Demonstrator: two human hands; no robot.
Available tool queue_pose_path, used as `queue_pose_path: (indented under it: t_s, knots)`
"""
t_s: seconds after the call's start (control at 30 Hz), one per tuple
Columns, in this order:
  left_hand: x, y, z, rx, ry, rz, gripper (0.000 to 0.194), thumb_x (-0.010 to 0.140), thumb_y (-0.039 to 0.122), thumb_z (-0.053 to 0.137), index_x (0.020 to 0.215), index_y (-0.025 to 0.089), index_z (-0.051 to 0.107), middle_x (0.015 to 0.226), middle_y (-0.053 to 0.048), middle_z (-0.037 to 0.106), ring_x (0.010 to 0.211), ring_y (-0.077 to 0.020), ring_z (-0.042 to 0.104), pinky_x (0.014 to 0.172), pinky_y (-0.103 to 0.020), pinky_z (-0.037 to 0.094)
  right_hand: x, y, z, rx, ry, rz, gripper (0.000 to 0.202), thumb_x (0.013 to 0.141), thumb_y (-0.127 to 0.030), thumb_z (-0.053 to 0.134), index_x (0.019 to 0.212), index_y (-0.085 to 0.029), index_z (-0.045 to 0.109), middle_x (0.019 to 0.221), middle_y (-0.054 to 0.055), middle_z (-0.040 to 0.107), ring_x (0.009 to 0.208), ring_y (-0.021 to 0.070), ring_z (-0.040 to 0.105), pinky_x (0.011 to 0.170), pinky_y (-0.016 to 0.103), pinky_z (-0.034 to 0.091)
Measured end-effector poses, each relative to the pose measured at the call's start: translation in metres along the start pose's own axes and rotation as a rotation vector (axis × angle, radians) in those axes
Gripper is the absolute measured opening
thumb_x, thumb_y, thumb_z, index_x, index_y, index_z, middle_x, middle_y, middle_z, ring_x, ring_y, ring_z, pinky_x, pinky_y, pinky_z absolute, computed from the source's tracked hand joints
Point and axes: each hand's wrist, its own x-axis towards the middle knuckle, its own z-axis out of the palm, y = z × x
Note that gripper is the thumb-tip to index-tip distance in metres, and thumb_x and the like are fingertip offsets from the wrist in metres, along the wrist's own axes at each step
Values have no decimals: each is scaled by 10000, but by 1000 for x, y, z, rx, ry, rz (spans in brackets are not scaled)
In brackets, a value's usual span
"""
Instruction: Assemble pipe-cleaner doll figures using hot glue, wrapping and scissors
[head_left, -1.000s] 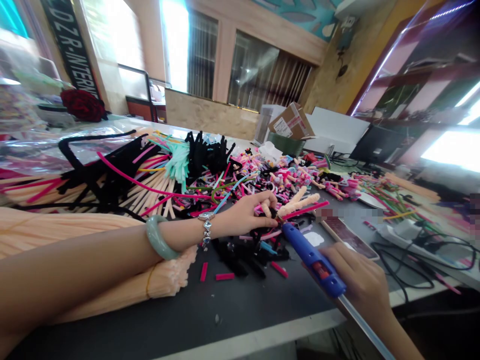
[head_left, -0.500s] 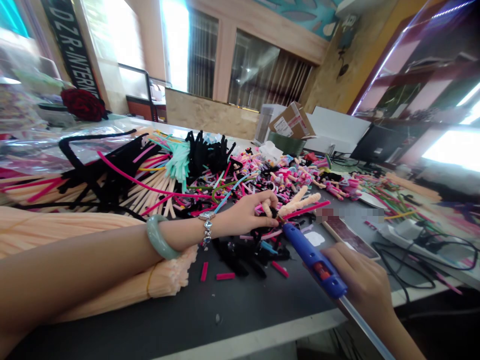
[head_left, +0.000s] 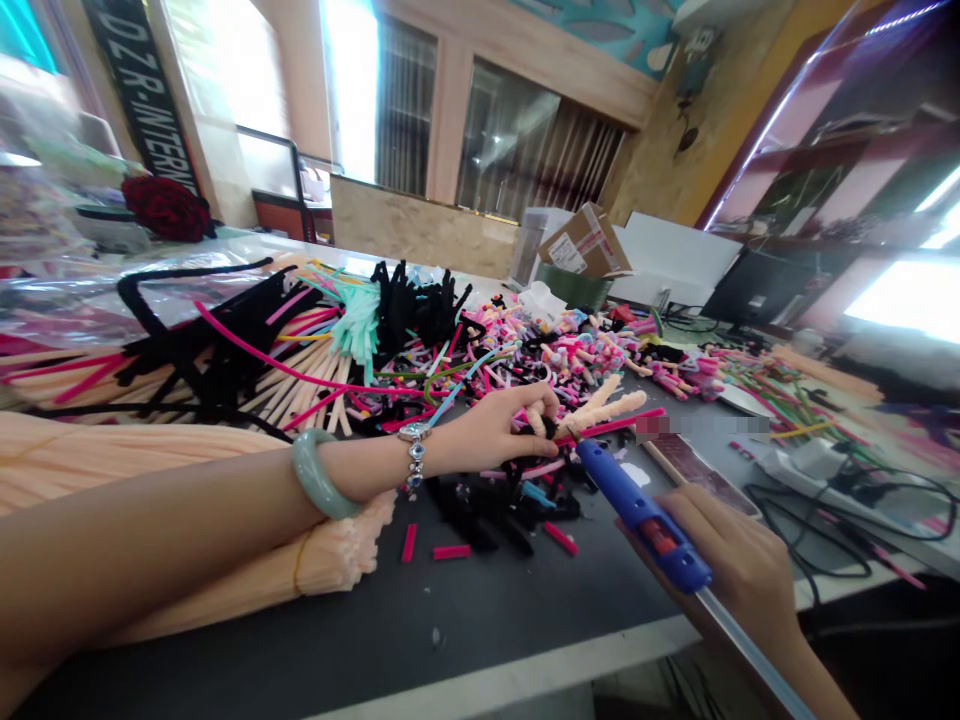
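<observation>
Between its thumb and fingers, my left hand [head_left: 517, 420] pinches a small pipe-cleaner figure [head_left: 611, 408] in cream with a black part; its cream limbs stick out to the right. My right hand [head_left: 724, 555] is wrapped round a blue glue gun [head_left: 637, 510], with a clear glue stick [head_left: 742, 645] protruding from its rear. The gun's nozzle is at the figure, close to my left fingertips; whether it touches I cannot tell. A pink pipe cleaner [head_left: 630, 420] runs just behind the nozzle. Below my left hand lie black pipe-cleaner pieces [head_left: 480, 515] and short pink pieces [head_left: 451, 552].
Bundles of cream pipe cleaners [head_left: 225, 590] lie under my left forearm. A heap of small colourful figures [head_left: 577, 345] covers the table behind my hands. At the right are a phone [head_left: 709, 475], a power strip [head_left: 802, 470] and cables. A cardboard box [head_left: 585, 245] stands at the back.
The glue gun and my right hand have shifted slightly to the right. The figure in my left hand has moved a little to the right, while my left hand has barely moved.
</observation>
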Motion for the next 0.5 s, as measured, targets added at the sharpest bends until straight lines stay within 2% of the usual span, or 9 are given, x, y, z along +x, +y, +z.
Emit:
queue_pose_path:
  t_s: [0.37,0.5]
  knots:
    - [0,-1,0,-29,6,-2,297,745,337,697,902,184,496,778,33,527,759,-129,509,747,-256,419,2,-3,-7,-25,-18,-8,67,858,-156,495,826,-174,551,725,40,590,622,148,512,602,259,375]
    - [1,0,0,-30,6,5,282,746,315,697,891,180,496,739,42,507,736,-121,498,741,-254,420,2,-3,-6,-21,-32,-34,151,906,-223,443,825,-172,560,723,50,597,620,158,523,602,270,377]
